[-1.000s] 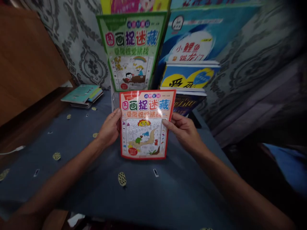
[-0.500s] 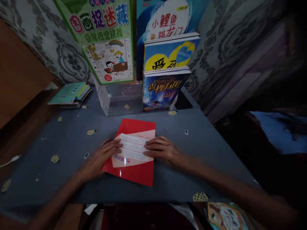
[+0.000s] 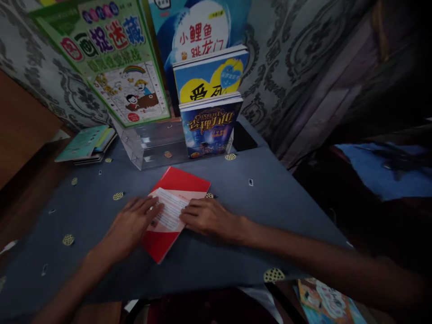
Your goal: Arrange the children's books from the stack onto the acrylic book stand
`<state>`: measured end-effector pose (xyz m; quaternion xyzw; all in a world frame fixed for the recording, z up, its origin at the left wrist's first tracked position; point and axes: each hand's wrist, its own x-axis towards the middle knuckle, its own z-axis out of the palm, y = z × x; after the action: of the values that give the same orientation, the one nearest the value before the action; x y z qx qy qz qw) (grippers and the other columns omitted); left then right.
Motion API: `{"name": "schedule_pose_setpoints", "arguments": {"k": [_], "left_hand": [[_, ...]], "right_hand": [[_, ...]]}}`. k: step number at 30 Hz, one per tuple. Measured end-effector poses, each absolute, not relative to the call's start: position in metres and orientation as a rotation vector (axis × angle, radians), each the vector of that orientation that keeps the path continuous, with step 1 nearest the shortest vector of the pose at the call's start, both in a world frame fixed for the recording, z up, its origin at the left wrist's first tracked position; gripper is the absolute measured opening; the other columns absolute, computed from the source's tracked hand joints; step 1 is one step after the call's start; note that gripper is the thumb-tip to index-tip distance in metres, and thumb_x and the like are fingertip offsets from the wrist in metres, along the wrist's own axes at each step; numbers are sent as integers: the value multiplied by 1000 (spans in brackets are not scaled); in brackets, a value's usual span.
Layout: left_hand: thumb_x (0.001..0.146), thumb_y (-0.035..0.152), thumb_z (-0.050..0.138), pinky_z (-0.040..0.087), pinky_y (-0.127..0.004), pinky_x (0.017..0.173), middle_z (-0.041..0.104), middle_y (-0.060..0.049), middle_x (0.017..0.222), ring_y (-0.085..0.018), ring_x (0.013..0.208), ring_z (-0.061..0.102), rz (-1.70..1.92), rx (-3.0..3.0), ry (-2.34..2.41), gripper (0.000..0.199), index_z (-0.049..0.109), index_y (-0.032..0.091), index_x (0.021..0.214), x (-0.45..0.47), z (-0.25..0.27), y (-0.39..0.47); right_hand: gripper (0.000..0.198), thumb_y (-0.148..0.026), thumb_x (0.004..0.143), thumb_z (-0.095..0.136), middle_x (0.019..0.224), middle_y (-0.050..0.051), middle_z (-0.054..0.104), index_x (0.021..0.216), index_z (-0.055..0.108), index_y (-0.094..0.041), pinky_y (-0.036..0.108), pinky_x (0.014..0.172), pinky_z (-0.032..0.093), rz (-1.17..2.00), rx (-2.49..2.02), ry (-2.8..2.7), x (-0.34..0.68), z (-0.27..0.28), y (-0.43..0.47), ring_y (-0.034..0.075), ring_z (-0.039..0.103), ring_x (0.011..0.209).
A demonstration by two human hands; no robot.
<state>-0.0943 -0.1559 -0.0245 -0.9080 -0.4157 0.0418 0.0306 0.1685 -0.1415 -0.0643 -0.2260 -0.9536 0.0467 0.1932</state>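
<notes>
A thin red book (image 3: 187, 181) with a pale band and a white printed panel lies askew on the table in front of me. My left hand (image 3: 130, 225) holds its left edge, fingertips over the white panel. On the opposite edge, my right hand (image 3: 211, 218) grips the book, its fingers bent over the band. Both thumbs are mostly hidden.
Behind the red book stands a clear acrylic rack (image 3: 135, 150). It bears a green picture book (image 3: 111, 67), a dark blue book (image 3: 212, 128) and others. A book stack (image 3: 84, 144) lies left, a black flat object (image 3: 245, 136) right, on the grey tablecloth (image 3: 270, 211).
The red book has turned clockwise between my two hands, and its right edge now slants. My view has shifted, so the rack and books appear further left.
</notes>
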Motion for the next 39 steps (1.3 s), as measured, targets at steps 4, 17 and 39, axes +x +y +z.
{"name": "schedule_pose_setpoints", "arguments": {"k": [4, 17, 39], "left_hand": [[99, 18, 40, 55, -40, 95, 71, -15, 123, -26, 114, 67, -52, -2934, -1507, 45, 53, 15, 141, -53, -19, -156], [97, 35, 57, 58, -45, 87, 67, -19, 126, -33, 114, 63, 25, -2602, -1567, 36, 62, 12, 124, -1, -36, -176], [98, 25, 47, 59, -38, 73, 77, -11, 112, -29, 99, 73, -206, -2645, -1534, 29, 73, 19, 109, -2, -36, -171]], "right_hand": [[20, -27, 101, 55, 93, 10, 74, 93, 68, -15, 34, 72, 53, 205, -628, -2731, 151, -60, -142, 23, 66, 90], [35, -33, 95, 50, 92, 6, 80, 121, 67, -17, 33, 76, 55, 1129, -1047, -1605, 232, -82, -84, 20, 73, 86], [35, -35, 100, 45, 94, 5, 79, 124, 64, -19, 36, 82, 53, 1080, -1034, -1609, 234, -80, -91, 20, 72, 85]]}}
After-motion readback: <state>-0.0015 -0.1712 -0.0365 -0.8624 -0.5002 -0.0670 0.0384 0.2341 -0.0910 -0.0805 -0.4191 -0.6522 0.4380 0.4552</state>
